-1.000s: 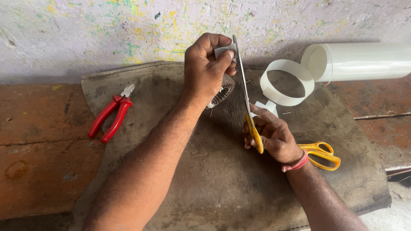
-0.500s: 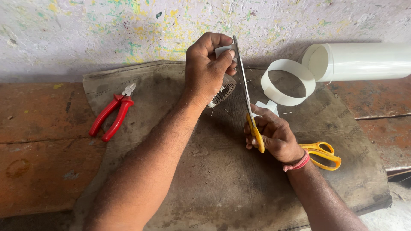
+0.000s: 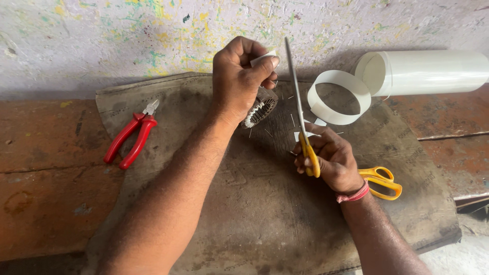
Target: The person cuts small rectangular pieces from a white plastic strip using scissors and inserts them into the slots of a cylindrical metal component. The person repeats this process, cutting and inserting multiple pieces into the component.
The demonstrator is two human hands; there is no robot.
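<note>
My left hand (image 3: pixel 239 79) is raised over the brown mat (image 3: pixel 244 214), closed around a small slotted metal core (image 3: pixel 260 109) and pinching a strip of white paper (image 3: pixel 262 57) at the fingertips. My right hand (image 3: pixel 331 158) grips yellow-handled scissors (image 3: pixel 300 112), blades closed and pointing up beside the paper strip. A loop of white paper strip (image 3: pixel 338 97) stands just behind the scissors. Thin slivers of paper lie on the mat near the core.
Red-handled pliers (image 3: pixel 131 137) lie on the mat's left side. A roll of white sheet (image 3: pixel 428 71) lies at the back right against the paint-spattered wall. A second pair of yellow scissors (image 3: pixel 382 182) lies by my right wrist. Worn reddish boards (image 3: pixel 46 168) flank the mat.
Both hands have stayed nearly in place; the scissors have shifted only slightly beside the paper strip.
</note>
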